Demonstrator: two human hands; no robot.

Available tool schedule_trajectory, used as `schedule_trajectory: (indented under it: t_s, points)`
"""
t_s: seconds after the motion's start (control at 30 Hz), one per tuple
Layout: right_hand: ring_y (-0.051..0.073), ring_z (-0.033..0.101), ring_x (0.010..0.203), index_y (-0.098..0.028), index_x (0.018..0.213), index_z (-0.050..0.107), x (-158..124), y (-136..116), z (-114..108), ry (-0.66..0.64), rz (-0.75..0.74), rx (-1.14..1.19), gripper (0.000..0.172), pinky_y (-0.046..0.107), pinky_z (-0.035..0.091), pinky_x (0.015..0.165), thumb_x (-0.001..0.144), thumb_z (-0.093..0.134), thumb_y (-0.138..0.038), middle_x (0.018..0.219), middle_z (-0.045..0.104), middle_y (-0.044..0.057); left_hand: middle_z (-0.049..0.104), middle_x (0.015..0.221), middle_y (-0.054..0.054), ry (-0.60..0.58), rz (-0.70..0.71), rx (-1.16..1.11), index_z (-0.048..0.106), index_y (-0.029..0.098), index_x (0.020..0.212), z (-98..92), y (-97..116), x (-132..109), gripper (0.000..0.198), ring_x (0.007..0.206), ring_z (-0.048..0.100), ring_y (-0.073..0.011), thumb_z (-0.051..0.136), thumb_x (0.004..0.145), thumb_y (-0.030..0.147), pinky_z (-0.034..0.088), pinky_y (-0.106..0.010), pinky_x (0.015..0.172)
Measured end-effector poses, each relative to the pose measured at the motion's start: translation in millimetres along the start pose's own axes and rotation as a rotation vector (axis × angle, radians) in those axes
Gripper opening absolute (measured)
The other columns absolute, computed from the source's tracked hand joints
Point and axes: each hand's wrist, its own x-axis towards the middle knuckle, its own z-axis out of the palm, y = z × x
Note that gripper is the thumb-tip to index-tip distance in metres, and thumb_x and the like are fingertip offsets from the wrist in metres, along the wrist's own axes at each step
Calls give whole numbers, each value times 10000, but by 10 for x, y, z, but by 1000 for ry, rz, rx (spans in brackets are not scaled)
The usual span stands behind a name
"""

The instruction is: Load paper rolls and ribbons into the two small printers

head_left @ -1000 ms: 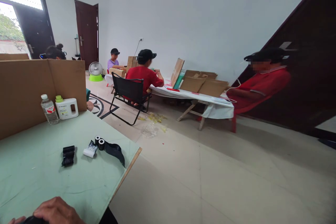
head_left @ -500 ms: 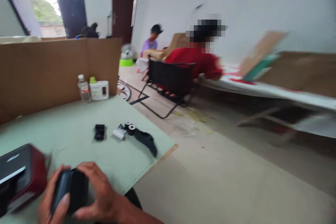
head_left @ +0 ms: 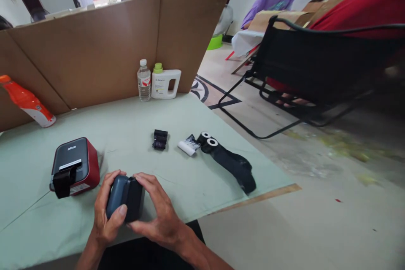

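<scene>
Both my hands hold a small dark blue box-shaped device [head_left: 124, 196] near the table's front edge. My left hand [head_left: 106, 215] wraps its left side with the thumb on its front face. My right hand [head_left: 156, 213] curls over its right side. Just to the left stands a red and black label printer [head_left: 74, 167]. Farther out on the pale green table [head_left: 133, 126] lie a small black roll [head_left: 160, 139], a white roll [head_left: 186, 147] and two black-wrapped rolls with a trailing black strip [head_left: 228, 160].
A cardboard screen [head_left: 95, 46] stands along the table's back. In front of it are a water bottle [head_left: 144, 80], a white jug with a green cap [head_left: 165, 82] and an orange bottle [head_left: 27, 102] lying tilted. A black folding chair [head_left: 316, 67] and other people sit to the right.
The view has swung down and left from the room to the table. My hands and the dark device, at the bottom edge before, are now in full view, and the printer has come into sight.
</scene>
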Motion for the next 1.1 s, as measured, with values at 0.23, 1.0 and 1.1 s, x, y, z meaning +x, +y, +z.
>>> schedule_trajectory:
  t_s: [0.23,1.0,1.1]
  points:
    - [334,604,1281,-161,1514,387,-9,-39,-8,-6,-45,-10,918,493,572,1050,722,846,-232,1377,580,196,634,1345,-148,4,45,43,544,225,1436,-7,25,-28,627,1261,594,-375,564,914,571,480,-540,1055]
    - [353,619,1264,-133,1533,353,86,-270,-98,34,-179,-31,897,501,597,1007,766,807,-235,1349,589,219,629,1334,-136,61,188,56,547,236,1425,-35,332,26,631,1260,576,-380,551,905,593,490,-554,1044]
    - [358,631,1249,-147,1538,343,106,-313,-115,32,-188,-55,904,502,604,985,763,803,-225,1333,608,215,630,1333,-136,69,180,50,556,235,1420,-41,356,20,632,1261,576,-387,555,901,596,488,-564,1044]
